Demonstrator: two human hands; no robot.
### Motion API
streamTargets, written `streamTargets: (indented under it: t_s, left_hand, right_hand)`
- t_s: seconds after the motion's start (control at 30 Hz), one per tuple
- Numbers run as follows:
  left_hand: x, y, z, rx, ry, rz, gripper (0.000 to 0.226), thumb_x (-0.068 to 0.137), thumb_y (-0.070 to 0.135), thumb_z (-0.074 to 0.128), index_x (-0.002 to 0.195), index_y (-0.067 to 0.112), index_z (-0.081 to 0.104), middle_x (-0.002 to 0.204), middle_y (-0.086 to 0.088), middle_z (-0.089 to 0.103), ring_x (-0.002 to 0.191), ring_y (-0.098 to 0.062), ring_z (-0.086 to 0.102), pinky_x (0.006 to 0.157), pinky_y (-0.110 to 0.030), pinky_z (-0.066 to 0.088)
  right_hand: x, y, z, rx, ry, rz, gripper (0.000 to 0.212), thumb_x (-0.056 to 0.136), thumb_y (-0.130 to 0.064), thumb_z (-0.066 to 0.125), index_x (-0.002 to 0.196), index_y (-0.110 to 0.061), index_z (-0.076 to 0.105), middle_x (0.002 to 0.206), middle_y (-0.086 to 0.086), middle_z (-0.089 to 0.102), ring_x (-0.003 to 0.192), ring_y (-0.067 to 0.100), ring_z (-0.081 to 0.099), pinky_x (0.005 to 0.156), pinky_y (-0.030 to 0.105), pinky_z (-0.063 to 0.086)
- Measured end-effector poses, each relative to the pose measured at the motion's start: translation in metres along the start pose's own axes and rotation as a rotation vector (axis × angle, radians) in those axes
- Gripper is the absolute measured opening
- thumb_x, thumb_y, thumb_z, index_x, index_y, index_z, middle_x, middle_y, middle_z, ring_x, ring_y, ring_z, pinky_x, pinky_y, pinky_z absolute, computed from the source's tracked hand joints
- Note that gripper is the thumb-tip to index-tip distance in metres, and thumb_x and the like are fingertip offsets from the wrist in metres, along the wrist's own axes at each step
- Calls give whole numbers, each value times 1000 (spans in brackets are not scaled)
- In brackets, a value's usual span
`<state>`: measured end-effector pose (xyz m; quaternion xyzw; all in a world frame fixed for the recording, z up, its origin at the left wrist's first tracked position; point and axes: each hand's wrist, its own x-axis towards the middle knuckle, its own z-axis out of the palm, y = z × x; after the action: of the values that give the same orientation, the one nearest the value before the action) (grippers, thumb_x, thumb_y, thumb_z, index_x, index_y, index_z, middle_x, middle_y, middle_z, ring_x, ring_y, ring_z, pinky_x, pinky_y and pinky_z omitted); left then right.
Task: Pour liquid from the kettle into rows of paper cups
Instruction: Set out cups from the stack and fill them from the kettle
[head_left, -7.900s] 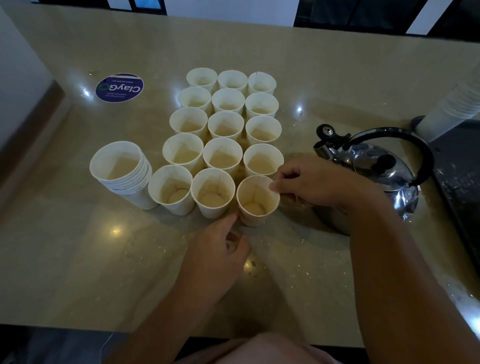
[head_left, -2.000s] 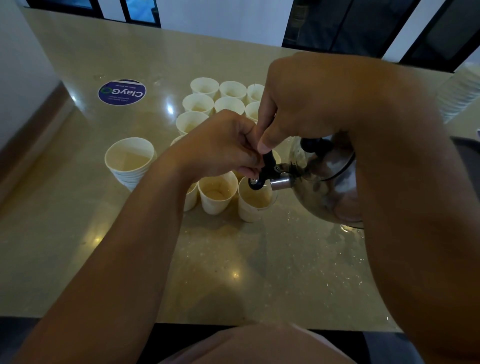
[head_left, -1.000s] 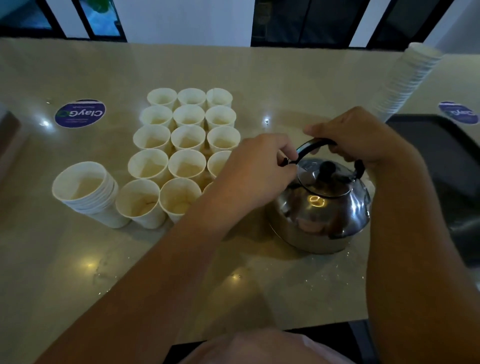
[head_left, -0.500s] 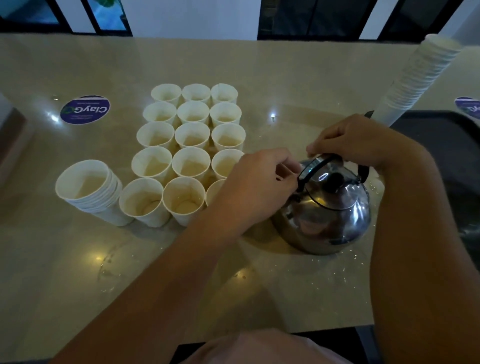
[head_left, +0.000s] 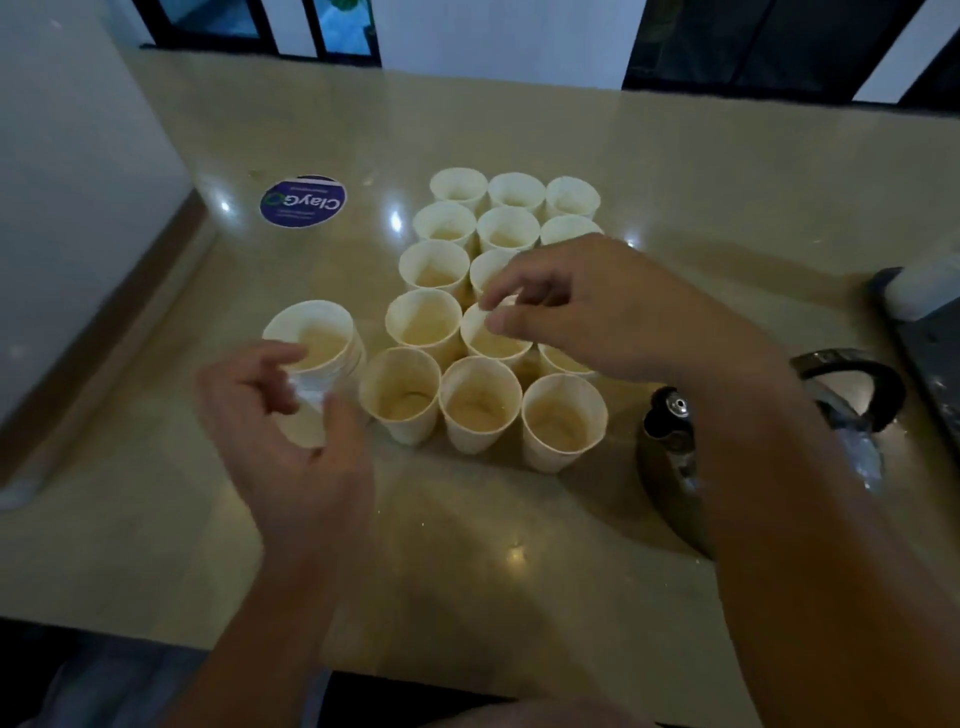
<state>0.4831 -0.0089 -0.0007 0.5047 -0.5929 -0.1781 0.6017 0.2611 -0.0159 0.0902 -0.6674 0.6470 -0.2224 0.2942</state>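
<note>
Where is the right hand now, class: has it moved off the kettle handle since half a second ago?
Yes. The right hand left the kettle, going leftward over the grid of paper cups.

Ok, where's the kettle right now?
The kettle stands on the counter at the right of the head view, beside the nearest row of cups, partly hidden by the right forearm; neither hand holds it.

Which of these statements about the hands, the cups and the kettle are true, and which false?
1. The kettle stands on the counter, held by neither hand. True.
2. The left hand is at the stack of cups. True.
3. The cups are set out four across. False: three across.
4. The round sticker is red. False: it is blue.
5. The right hand reaches over the rows of cups. True.
</note>
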Motion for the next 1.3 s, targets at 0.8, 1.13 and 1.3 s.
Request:
streamTargets:
  t_s: [0.8,1.13,1.3]
  left_hand:
    - [38,-86,-11,-36,-285,-232,106,70,8,89,147,33,20,137,11,45,126,-3,52,103,-36,50]
    - [71,-14,-2,-92,-335,-172,130,50,92,67,147,9,41,140,3,56,122,-1,56,96,-14,44]
    - [69,50,54,-313,-498,51,110,67,78,70,138,-1,41,134,-1,56,118,-4,59,98,-10,41]
  right_hand:
    - [6,-10,25,-56,9,-21,21,94,-39,67,115,-37,69,104,-17,66,96,3,62,79,18,46]
    - [-71,54,-64,-116,175,260,27,72,-53,80,95,-41,75,97,-20,69,99,-2,61,75,19,41]
    - [-102,85,-84,-29,173,364,36,60,-57,81,92,-39,78,87,-20,73,87,-6,66,69,15,46]
